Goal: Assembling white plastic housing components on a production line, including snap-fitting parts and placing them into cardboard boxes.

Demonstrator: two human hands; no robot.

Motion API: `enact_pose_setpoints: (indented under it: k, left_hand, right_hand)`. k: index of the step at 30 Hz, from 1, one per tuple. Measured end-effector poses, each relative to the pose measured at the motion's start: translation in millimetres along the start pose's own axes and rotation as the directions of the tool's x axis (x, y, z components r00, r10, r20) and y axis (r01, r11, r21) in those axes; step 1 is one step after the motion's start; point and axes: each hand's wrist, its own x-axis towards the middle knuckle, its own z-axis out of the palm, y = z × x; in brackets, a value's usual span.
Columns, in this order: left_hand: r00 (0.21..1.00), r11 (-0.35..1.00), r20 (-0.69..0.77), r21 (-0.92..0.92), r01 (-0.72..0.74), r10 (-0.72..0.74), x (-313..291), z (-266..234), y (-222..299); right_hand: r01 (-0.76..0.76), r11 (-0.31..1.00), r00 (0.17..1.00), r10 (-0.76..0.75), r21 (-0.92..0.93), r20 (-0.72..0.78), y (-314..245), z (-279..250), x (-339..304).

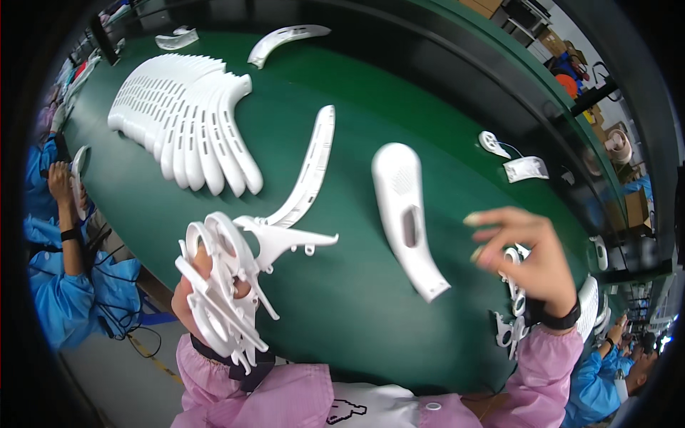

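Note:
My left hand (183,303) is closed around a bunch of white plastic brackets (217,324) with rings and thin prongs. One pointed bracket (282,241) juts right from the bunch, over the lower end of a long curved white shell (312,167) lying on the table. My right hand (535,260) hangs above the table with its fingers apart and nothing visible in them. Small white ringed parts (505,332) lie beneath and beside it, partly hidden. Between my hands rests a curved white cover (398,192) with a rounded perforated end and an oval slot.
A fanned row of slotted white shells (171,107) covers the far left of the green table (342,321). Another curved shell (289,36) lies behind. At right sit small parts joined by a wire (526,169). Co-workers in blue (61,285) are at both sides.

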Motion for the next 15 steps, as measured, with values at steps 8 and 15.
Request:
enact_pose_setpoints:
  k: [8, 15]
  left_hand:
    - [0.976, 0.971, -0.049, -0.123, 0.204, -0.211, 5, 29, 0]
    - [1.0, 0.995, -0.011, -0.097, -0.004, 0.003, 5, -35, 36]
  right_hand:
    - [-0.445, 0.851, 0.845, 0.296, -0.278, -0.445, 238, -116, 16]
    - [-0.406, 0.827, 0.832, 0.158, -0.39, -0.532, 252, -114, 5]
